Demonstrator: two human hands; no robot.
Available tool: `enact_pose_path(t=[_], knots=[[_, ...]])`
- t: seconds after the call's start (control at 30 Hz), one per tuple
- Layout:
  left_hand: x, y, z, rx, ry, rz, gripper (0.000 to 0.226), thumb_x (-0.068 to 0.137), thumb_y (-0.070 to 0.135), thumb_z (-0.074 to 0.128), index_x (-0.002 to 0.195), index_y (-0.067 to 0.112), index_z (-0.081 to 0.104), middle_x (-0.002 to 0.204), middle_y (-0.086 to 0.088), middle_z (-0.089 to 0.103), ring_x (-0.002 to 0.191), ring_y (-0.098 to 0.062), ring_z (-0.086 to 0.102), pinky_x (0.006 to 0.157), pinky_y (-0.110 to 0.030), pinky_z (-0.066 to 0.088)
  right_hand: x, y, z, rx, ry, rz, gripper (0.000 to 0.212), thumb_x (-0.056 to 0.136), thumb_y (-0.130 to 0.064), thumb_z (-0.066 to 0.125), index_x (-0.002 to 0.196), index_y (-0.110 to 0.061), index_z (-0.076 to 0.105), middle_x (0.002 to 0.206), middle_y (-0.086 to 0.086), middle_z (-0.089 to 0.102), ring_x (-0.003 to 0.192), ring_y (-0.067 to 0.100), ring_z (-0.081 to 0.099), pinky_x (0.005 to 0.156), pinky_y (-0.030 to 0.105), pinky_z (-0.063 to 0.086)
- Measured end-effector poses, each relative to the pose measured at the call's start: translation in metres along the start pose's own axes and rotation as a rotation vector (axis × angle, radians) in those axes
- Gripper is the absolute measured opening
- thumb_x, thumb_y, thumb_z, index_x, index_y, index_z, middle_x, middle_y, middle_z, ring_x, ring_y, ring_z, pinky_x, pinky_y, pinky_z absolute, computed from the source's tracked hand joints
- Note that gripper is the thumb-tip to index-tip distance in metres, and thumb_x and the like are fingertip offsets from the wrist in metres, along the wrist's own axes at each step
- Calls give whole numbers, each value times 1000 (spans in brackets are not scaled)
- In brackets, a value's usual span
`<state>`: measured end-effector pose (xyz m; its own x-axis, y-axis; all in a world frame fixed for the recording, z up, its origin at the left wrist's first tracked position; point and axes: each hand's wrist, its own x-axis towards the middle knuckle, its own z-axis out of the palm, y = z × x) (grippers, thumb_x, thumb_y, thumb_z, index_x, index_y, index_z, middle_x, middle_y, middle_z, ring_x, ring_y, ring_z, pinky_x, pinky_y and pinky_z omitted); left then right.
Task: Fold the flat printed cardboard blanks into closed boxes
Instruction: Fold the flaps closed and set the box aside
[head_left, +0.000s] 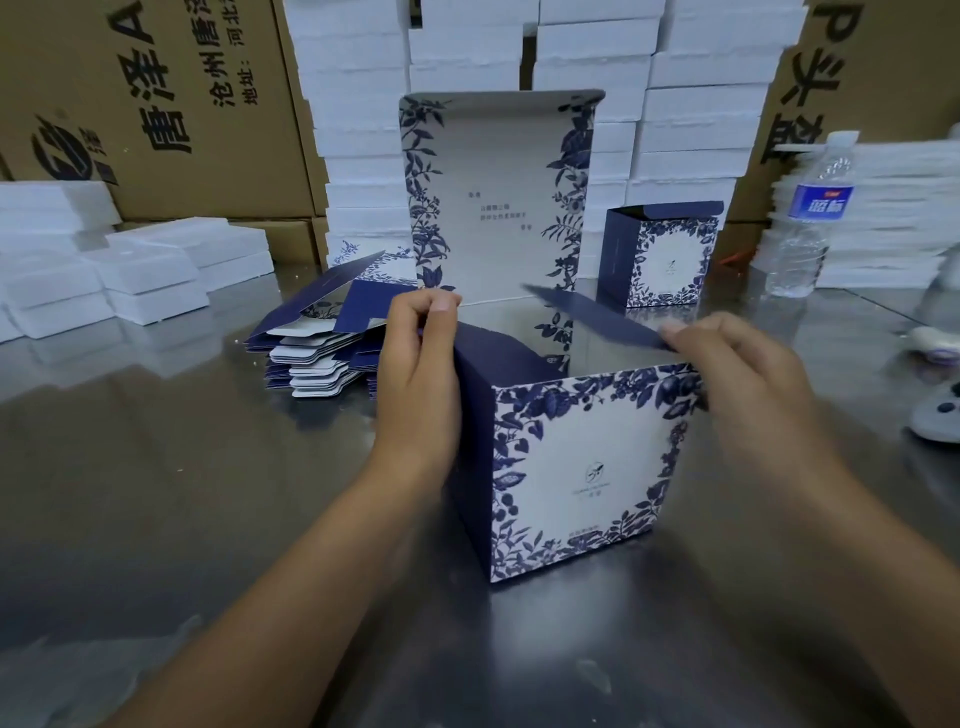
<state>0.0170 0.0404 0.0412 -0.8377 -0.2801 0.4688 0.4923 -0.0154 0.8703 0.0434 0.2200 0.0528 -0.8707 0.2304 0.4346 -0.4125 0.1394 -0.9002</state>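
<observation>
The box stands upright on the metal table, directly in front of the person, between the two hands. Its white front panel carries a blue floral border, and its left wall is dark blue. The top is open. The lid panel rises vertically from the rear wall, printed inner face toward the camera.

The left hand holds the box at the top edge of the left wall. Its fingers are curled over that edge, knuckles up. The right hand pinches the dark blue side flap at the flap's near end. The flap is tilted inward, slanting across the open top.

A stack of flat blanks lies on the table left of the box, just behind the left hand. A second box of the same print stands behind and to the right, well apart from the right hand. Whether its top flap is fully seated cannot be told.

A water bottle stands upright at the right. Stacks of white foam boxes line the rear, with brown cartons at the left.
</observation>
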Motion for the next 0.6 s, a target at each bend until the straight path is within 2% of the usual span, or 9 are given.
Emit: enact_pose_path(t=[0.1, 0.2, 0.33, 0.47, 0.6], knots=[[-1, 2, 1, -30, -22, -34, 14, 85, 40, 47, 89, 29, 56, 87, 17, 56, 87, -8, 51, 83, -28, 38, 2, -3, -2, -1, -91, 59, 36, 81, -27, 64, 63, 0, 48, 67, 9, 45, 67, 19, 44, 68, 33, 33], [-1, 3, 1, -44, -43, -64, 14, 97, 26, 44, 92, 30, 56, 92, 13, 55, 87, -8, 51, 80, -27, 38, 3, -6, -7, -85, -121, 66, 36, 87, -23, 61, 55, -9, 53, 59, 4, 53, 59, 15, 48, 62, 26, 36], [-2, 5, 1, -40, -87, -82, 21, 98, 19, 41, 93, 31, 57, 92, 13, 58, 83, -5, 54, 73, -23, 41, 3, -13, -16, -231, -208, 42, 34, 89, -24, 57, 65, -3, 45, 64, 12, 51, 60, 19, 45, 63, 32, 33], [-3, 10, 0, -82, -154, -129, 25, 97, 14, 39, 93, 30, 59, 78, 17, 60, 66, 0, 55, 60, -15, 44, 5, -24, -20, -296, -313, 55, 40, 89, -14, 54, 50, -15, 47, 48, -1, 44, 42, 6, 39, 44, 16, 34], [-4, 13, 1, -89, -188, -141, 29, 97, 13, 34, 94, 30, 58, 91, 10, 57, 75, -4, 55, 67, -21, 44, 7, -30, -19, -330, -332, 82, 45, 89, -12, 54, 45, -16, 47, 38, -5, 40, 33, 2, 35, 47, 20, 34]])
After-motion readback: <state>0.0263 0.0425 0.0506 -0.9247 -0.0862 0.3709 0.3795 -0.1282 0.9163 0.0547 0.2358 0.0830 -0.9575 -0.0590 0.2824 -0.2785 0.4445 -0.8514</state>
